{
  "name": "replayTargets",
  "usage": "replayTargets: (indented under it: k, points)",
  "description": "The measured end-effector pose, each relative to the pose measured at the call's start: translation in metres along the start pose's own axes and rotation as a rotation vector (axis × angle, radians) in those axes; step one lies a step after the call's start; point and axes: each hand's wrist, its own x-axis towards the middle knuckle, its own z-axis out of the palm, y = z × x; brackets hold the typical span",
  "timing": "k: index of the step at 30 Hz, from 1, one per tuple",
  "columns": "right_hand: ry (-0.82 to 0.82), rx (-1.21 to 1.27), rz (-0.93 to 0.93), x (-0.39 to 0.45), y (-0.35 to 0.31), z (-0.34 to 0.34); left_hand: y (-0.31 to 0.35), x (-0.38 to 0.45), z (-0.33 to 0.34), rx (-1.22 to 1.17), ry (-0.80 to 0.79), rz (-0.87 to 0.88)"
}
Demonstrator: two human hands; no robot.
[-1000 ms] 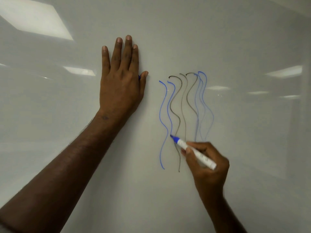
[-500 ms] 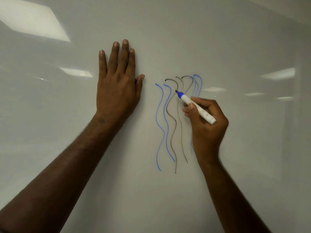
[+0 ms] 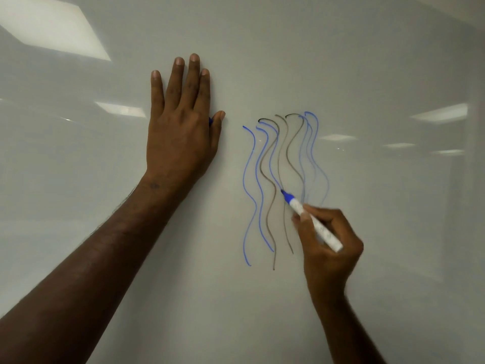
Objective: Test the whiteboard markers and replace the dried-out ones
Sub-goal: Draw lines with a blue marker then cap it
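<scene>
My right hand [image 3: 329,243] grips a white whiteboard marker [image 3: 312,222] with a blue tip. The tip touches the whiteboard [image 3: 367,74] at the lower end of a fresh blue wavy line [image 3: 270,153]. Several blue and faint grey-black wavy test lines [image 3: 288,158] stand side by side on the board. My left hand [image 3: 181,132] lies flat against the board to the left of the lines, fingers straight and pointing up. A small blue piece, apparently the marker's cap [image 3: 210,121], is pinched between its thumb and forefinger.
The glossy board fills the view and reflects ceiling lights [image 3: 52,30] at the upper left and along the right side. Bare board lies below and to the left of both arms.
My right hand went up to the top of the lines, then came down again, drawing a new blue wavy stroke. My left hand stayed pressed on the board.
</scene>
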Motion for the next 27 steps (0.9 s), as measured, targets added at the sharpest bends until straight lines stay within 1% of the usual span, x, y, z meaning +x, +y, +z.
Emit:
replayTargets:
  k: [2, 4, 6, 10, 13, 15, 18, 19, 20, 21, 23, 25, 27]
  points:
    - [-0.007, -0.064, 0.013, -0.028, 0.006, -0.016, -0.001, 0.000, 0.000, 0.001, 0.002, -0.001]
    - [-0.052, -0.162, -0.038, -0.050, 0.010, -0.033, -0.001, 0.001, 0.001, 0.007, 0.000, -0.003]
    - [-0.071, -0.181, -0.015, -0.064, 0.011, -0.047, 0.000, -0.001, 0.000, 0.012, -0.008, -0.006]
    - [-0.051, -0.026, 0.192, -0.065, -0.002, -0.057, 0.003, -0.002, -0.006, 0.000, -0.049, -0.014]
    - [0.007, 0.119, 0.223, -0.050, -0.023, -0.053, 0.002, -0.002, -0.011, -0.029, -0.079, -0.043]
    - [0.044, 0.192, 0.236, -0.037, -0.038, -0.049, 0.002, -0.002, -0.016, -0.154, -0.016, -0.042]
    - [0.050, 0.231, 0.266, -0.027, -0.057, -0.050, 0.001, -0.012, -0.029, -0.582, 0.184, -0.075]
    - [0.045, 0.242, 0.286, -0.026, -0.062, -0.052, 0.004, -0.021, -0.037, -0.757, 0.213, -0.120]
    - [0.041, 0.263, 0.312, -0.026, -0.066, -0.054, 0.011, -0.034, -0.046, -0.954, 0.210, -0.191]
    - [0.031, 0.295, 0.347, -0.027, -0.070, -0.057, 0.021, -0.051, -0.057, -1.163, 0.185, -0.299]
    - [-0.020, 0.375, 0.426, -0.034, -0.080, -0.061, 0.044, -0.092, -0.078, -1.538, 0.112, -0.585]
    - [-0.103, 0.431, 0.484, -0.048, -0.090, -0.064, 0.070, -0.139, -0.097, -1.805, 0.016, -0.904]
    - [-0.207, 0.427, 0.482, -0.068, -0.098, -0.068, 0.093, -0.180, -0.108, -1.979, -0.083, -1.228]
